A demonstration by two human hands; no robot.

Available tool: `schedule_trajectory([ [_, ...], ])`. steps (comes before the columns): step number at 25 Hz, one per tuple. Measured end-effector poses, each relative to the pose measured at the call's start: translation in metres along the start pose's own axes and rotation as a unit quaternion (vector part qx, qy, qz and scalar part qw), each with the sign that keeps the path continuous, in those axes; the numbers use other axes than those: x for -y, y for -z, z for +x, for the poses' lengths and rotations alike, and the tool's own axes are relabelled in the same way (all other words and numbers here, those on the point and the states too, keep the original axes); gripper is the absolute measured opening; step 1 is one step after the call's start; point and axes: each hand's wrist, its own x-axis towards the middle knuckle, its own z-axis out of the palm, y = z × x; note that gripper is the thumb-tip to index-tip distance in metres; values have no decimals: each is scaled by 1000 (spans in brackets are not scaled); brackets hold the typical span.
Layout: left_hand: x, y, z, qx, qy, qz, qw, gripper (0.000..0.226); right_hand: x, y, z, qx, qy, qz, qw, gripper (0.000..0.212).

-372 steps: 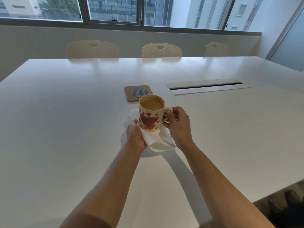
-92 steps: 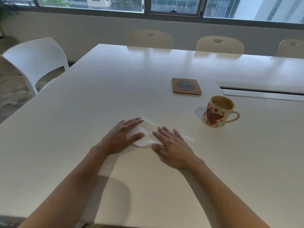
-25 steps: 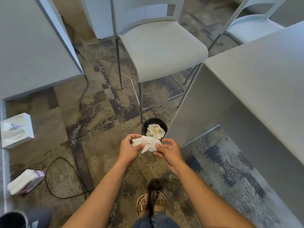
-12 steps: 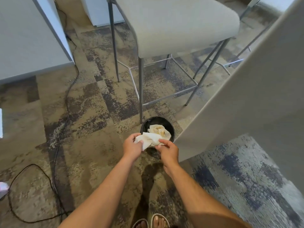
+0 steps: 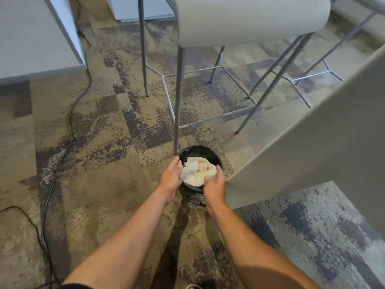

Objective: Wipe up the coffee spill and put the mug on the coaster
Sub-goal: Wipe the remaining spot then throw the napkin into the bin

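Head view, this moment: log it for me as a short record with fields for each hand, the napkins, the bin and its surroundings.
left hand: open, at the bin's left rim, no grip
right hand: open, at the bin's right rim, no grip
napkins: crumpled white, stained yellow-brown, inside the bin
bin: small, round, black, on the carpet
surroundings: stool behind the bin, table edge to its right, cable at left
mug, coaster: not in view

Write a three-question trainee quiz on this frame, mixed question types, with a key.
1. True or false: the bin stands on the table.
2. The tissues lie: A) on the stool, B) in the bin, C) on the carpet.
3. Fill in: the left hand and right hand are both ____.

Key: 1 false, it stands on the carpet by a stool leg; 2 B; 3 open.
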Motion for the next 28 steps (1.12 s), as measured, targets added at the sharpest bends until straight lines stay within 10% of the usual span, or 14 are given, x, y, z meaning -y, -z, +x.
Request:
schedule_trajectory([
  [17, -204, -41, -261, 14, -108, -11, 994, 21, 245, 75, -202, 34, 89, 43, 995, 17],
  [28, -369, -118, -408, 67, -267, 78, 958, 21, 394, 181, -316, 35, 214, -9, 976, 35],
])
